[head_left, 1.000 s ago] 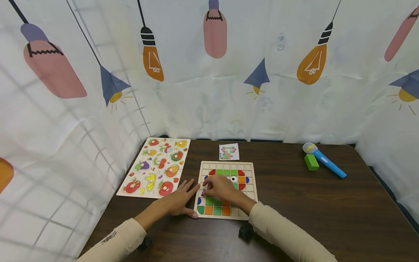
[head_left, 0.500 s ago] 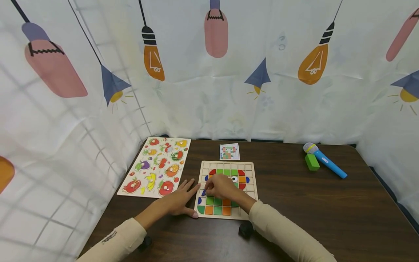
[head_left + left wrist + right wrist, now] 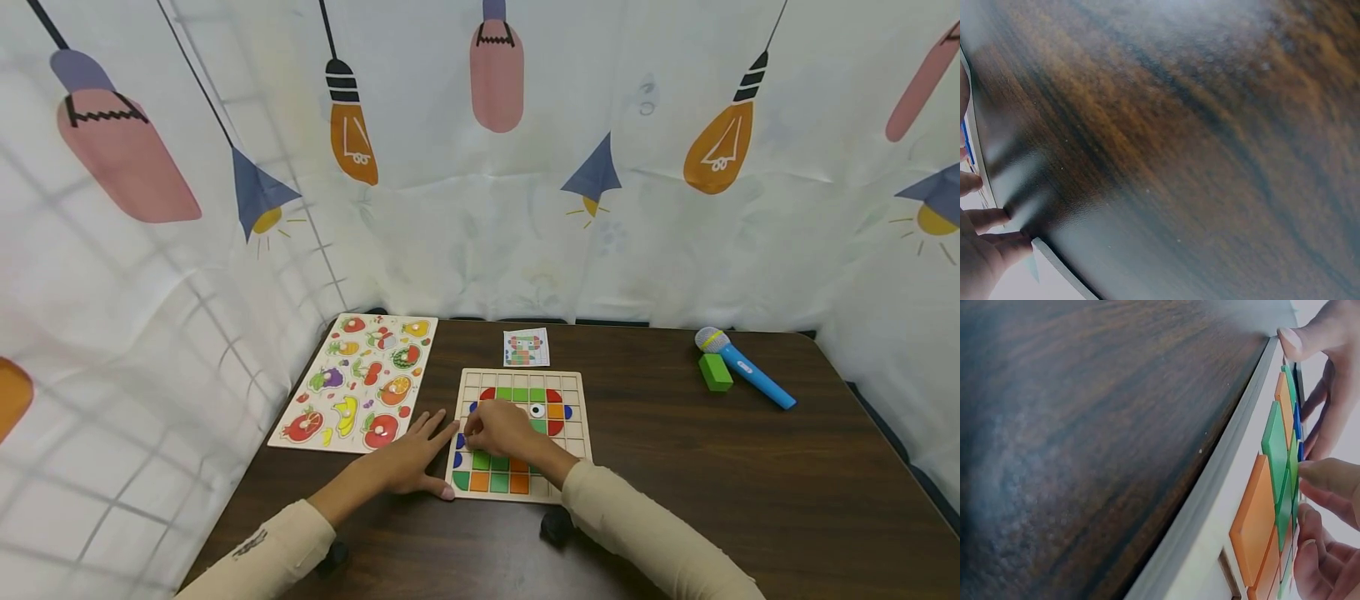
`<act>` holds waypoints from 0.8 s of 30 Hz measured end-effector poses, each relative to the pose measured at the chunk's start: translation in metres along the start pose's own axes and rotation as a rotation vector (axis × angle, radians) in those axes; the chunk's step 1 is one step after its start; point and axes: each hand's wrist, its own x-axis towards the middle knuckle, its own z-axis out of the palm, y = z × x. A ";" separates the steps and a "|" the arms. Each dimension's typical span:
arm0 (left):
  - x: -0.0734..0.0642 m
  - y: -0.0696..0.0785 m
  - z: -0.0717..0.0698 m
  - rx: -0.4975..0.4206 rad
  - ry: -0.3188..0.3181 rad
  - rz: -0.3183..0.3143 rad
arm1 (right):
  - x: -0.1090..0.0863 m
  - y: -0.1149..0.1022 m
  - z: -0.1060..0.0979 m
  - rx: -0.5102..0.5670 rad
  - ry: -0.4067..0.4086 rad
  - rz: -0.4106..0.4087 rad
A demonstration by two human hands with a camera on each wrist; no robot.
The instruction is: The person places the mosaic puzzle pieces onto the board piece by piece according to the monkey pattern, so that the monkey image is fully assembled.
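A wooden grid board [image 3: 570, 475] lies at the table's front middle, bearing red, green, orange and blue pieces, including a white piece with an eye dot [image 3: 537, 410]. My right hand [image 3: 502, 429] is over its left part, pinching a blue rounded piece [image 3: 461, 442] at the left column; the fingers partly hide it. A second blue piece [image 3: 457, 460] sits just below. With fingers spread, my left hand [image 3: 408, 462] rests at the board's left edge, its thumb [image 3: 1291, 340] on the near left corner in the right wrist view.
A fruit picture board [image 3: 360, 383] lies to the left, close to my left fingertips. Behind the grid board is a small pattern card [image 3: 526, 347]. A green block [image 3: 715, 372] and a blue toy microphone [image 3: 753, 375] lie at the right. A patterned curtain [image 3: 450, 233] hangs behind the table.
My right hand has shifted slightly left with the blue piece, which was tilted in its fingers and now lies flatter at the left column. My left hand has stayed put.
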 end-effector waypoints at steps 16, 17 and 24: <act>0.008 0.003 -0.003 0.051 -0.007 0.004 | -0.012 0.021 -0.029 -0.017 0.156 -0.039; 0.007 0.004 -0.003 0.054 -0.008 0.003 | -0.015 0.024 -0.034 -0.023 0.175 -0.040; -0.002 -0.003 -0.003 0.077 0.050 0.024 | -0.044 0.055 -0.075 -0.093 0.330 -0.013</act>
